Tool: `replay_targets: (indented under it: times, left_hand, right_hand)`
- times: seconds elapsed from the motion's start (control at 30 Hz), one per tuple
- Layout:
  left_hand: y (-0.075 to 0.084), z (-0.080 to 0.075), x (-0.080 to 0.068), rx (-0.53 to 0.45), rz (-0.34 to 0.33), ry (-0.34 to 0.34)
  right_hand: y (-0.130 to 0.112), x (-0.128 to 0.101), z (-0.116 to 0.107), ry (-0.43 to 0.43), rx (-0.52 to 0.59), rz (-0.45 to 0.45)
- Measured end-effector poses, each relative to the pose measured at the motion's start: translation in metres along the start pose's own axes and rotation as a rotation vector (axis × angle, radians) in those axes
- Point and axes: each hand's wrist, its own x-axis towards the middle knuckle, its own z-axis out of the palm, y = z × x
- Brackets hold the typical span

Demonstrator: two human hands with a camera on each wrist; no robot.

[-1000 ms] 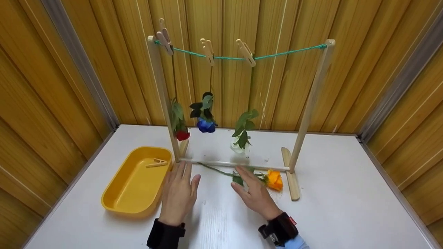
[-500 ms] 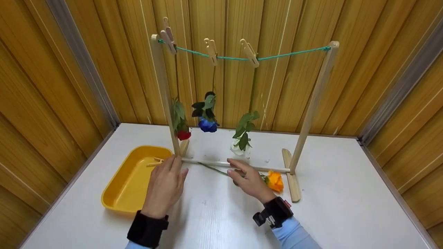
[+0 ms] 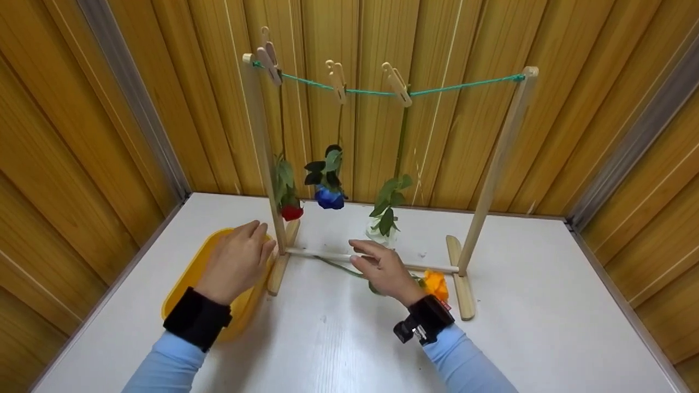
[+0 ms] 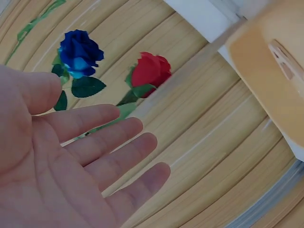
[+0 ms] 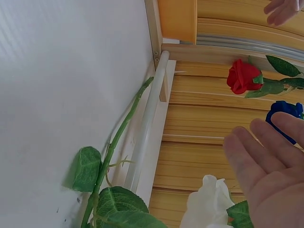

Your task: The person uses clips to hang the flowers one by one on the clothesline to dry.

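Note:
My left hand (image 3: 236, 261) hovers over the yellow tray (image 3: 172, 297), its fingers extended and nothing in its palm in the left wrist view. In that view a clothespin (image 4: 286, 61) lies in the tray; the hand hides it in the head view. My right hand (image 3: 385, 270), empty with fingers loosely extended, is above the stem of an orange rose (image 3: 435, 285) lying on the table. Upside down from the green string (image 3: 368, 92) hang a red rose (image 3: 291, 212), a blue rose (image 3: 330, 197) and a white rose (image 3: 378, 231), each stem held by a clothespin (image 3: 397, 84).
A wooden frame with two posts (image 3: 497, 169) carries the string, and a pale rod (image 3: 322, 254) joins its feet low down. Its right foot (image 3: 464, 297) reaches forward near the orange rose. Wood-patterned panels (image 3: 480, 33) enclose the white table (image 3: 546, 327).
My left hand has moved left from beside the frame's left post to over the tray. My right hand has shifted slightly left and away from me. The roses stay in place.

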Motion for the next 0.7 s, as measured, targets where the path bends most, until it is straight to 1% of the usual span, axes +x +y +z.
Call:
replay_targets:
  times: [0.07,0.13,0.17,0.27,0.37,0.5,0.6,0.7]
  left_hand:
    - [-0.006,0.001,0.003,0.020,0.024,-0.002]
    - [-0.012,0.004,0.005,0.031,0.022,-0.037]
    - [-0.016,0.005,0.007,0.036,0.010,-0.072]
    - [-0.027,0.011,0.014,0.031,-0.050,-0.213]
    - [-0.039,0.019,0.021,0.014,-0.103,-0.335]
    - [-0.052,0.031,0.024,-0.004,-0.163,-0.446]
    - [-0.055,0.036,0.025,0.004,-0.200,-0.502]
    - [-0.057,0.039,0.024,0.012,-0.215,-0.527]
  right_hand:
    - [-0.001,0.000,0.002,0.002,-0.001,-0.004]
    - [-0.001,0.000,0.004,0.000,-0.006,-0.007]
    - [-0.002,0.000,0.005,0.001,-0.010,-0.008]
    - [-0.002,0.000,0.006,0.004,-0.019,0.001]
    - [-0.002,0.002,0.006,0.003,-0.026,0.006]
    - [-0.003,0.006,0.007,-0.007,-0.033,-0.003]
    - [-0.002,0.008,0.010,-0.009,-0.038,-0.004]
    - [-0.001,0.008,0.015,-0.019,-0.026,0.008]
